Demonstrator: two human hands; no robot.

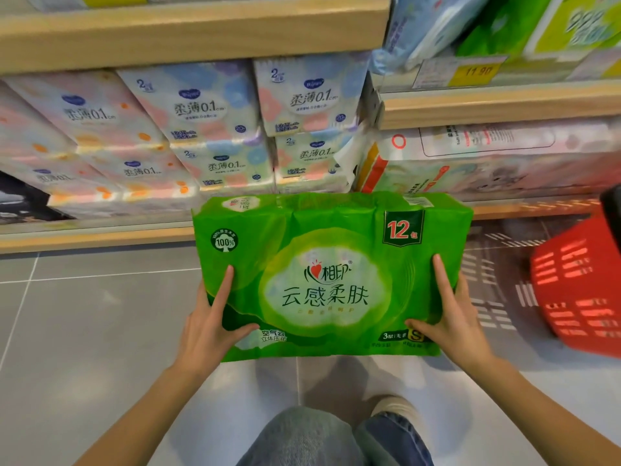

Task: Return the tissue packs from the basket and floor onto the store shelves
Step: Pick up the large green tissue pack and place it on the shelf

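A large green tissue pack (331, 274) marked "12" is held flat above the grey floor, in front of the bottom shelf (100, 235). My left hand (210, 322) grips its near left corner, thumb on top. My right hand (452, 317) grips the near right corner the same way. A red basket (581, 290) stands on the floor at the right; its inside is not visible.
The lower shelf at left is stacked with pastel flowered packs (208, 129). A white and orange pack (470, 163) lies on the right shelf section. Higher shelves hold blue and green packs (504, 25) and a yellow price tag (477, 71). My knees (336, 438) are below.
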